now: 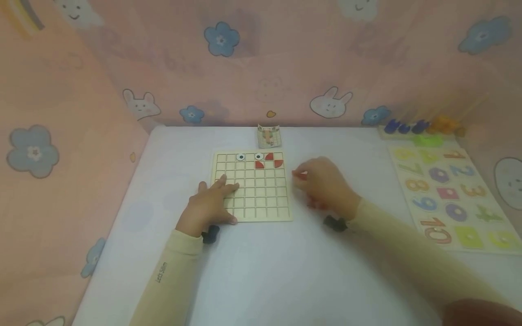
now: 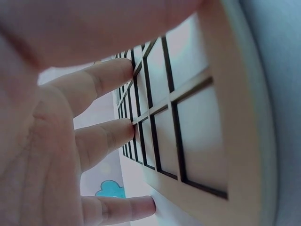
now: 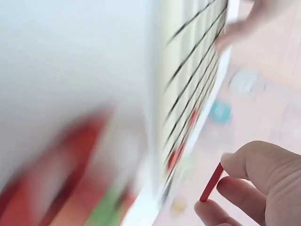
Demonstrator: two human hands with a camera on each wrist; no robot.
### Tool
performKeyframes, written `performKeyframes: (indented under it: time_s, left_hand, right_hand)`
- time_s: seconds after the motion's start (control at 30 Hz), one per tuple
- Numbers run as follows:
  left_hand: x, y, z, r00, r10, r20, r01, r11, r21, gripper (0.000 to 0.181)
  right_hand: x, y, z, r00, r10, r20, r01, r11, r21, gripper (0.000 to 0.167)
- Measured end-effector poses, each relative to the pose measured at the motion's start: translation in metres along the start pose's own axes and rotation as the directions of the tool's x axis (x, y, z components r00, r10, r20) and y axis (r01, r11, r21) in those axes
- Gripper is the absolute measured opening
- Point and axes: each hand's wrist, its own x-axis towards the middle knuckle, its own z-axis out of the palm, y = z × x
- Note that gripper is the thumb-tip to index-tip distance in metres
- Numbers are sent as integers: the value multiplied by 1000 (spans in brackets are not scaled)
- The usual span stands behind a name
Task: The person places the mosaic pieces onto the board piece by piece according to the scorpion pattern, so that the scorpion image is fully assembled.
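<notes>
A flat, cream-coloured square board with a grid of sunken cells lies on the white surface. The left hand is spread over the board's left side, grasping nothing; in the left wrist view two fingertips touch the grid while another finger reaches past the board's edge. The right hand is just beyond the board's right edge, pinching a thin, flat red tile between thumb and fingers, clear of the grid.

Two round white eye tiles with dark pupils sit in the board's far row, an unfilled cell between them. Three red quarter-round tiles fill cells near the far right corner: one beside the right-hand eye tile, one directly below that eye tile, one in the rightmost column of the second row. More red pieces are partly hidden under the right hand; the right wrist view shows them blurred, with some green among them.

A small printed picture card is just behind the board. Well off to the right lies a pale puzzle board with colourful numbers and shapes, and behind it a pale rack with blue and orange pieces.
</notes>
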Motion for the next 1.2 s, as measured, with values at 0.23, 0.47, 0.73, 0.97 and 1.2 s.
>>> performKeyframes:
  time_s: [0.23,0.47,0.73,0.97,1.2]
  left_hand:
    - [2,-3,2,1000,0,2,0,1000,-5,103]
    - [3,-3,3,1000,3,-7,-3,1000,-9,102]
    - [2,-4,4,1000,2,-21,-2,1000,-6,101]
    - [1,-1,4,1000,-2,-22,2,1000,-3,101]
    - [1,-1,3,1000,0,-23,0,1000,3,100]
  right_hand:
    - [32,-49,47,970,-243,24,242,946,-214,19]
    - [42,-54,66,950,-311,21,296,879,-374,20]
    - [35,-56,70,923,-383,30,347,798,-493,16]
    - [23,-60,71,942,-323,92,317,763,-563,31]
    - [29,-58,64,955,-292,44,288,885,-367,26]
